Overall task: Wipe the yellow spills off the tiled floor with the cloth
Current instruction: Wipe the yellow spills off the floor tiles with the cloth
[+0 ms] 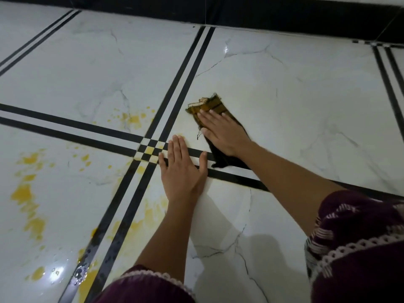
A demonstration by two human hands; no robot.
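Observation:
A dark cloth (209, 107) with a yellow-stained frayed end lies flat on the white tiled floor (306, 101), right of the black line crossing. My right hand (223, 132) presses flat on the cloth, fingers spread. My left hand (181, 169) rests flat and bare on the floor just beside it, over a black strip. Yellow spills (133, 119) lie left of the crossing. More yellow patches (28, 193) spread over the left tile, and a smeared patch (140, 224) sits by my left forearm.
Double black strips (183, 84) cross the white marble tiles. A black skirting (284, 16) runs along the far edge. Wet droplets shine at the lower left (78, 272). My dark maroon sleeves with pale trim fill the lower right.

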